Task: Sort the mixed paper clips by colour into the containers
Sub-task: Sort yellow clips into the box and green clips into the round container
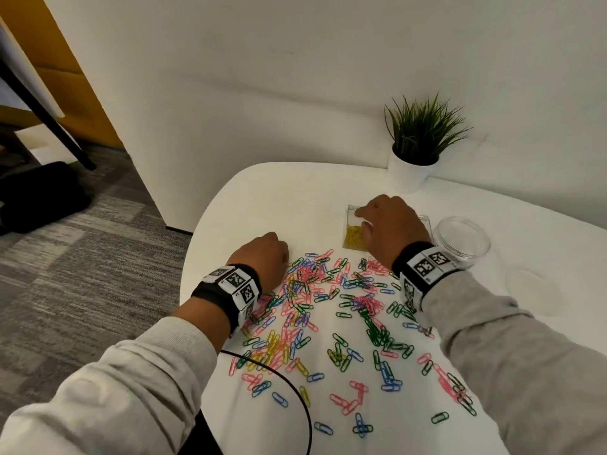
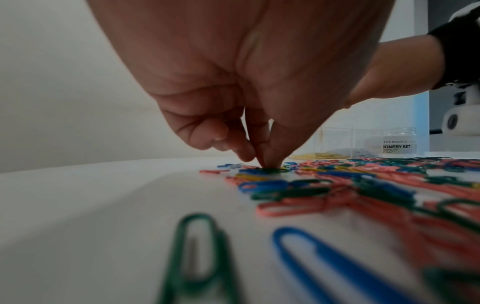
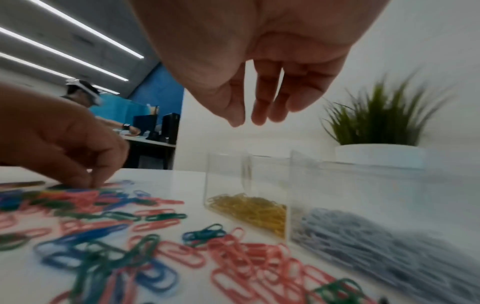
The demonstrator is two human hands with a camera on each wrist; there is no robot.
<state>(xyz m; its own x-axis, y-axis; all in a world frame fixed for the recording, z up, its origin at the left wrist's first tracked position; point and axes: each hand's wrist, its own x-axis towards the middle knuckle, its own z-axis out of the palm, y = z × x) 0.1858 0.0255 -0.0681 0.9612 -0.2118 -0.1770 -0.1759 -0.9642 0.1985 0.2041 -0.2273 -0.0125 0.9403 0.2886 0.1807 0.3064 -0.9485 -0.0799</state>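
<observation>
I see green grass-like plant in white round pot [image 1: 410,170] at back of white surface [image 1: 262,198]; black cable [image 1: 297,395] over near edge; grey striped carpet [image 1: 82,274] left.

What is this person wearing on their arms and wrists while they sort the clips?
Both arms are in loose, light grey long sleeves, pushed back a little from the wrists. Each wrist carries a black band fitted with white blocks printed with black square code markings. The left hand and right hand are bare: no gloves, and no rings that I can make out.
</observation>
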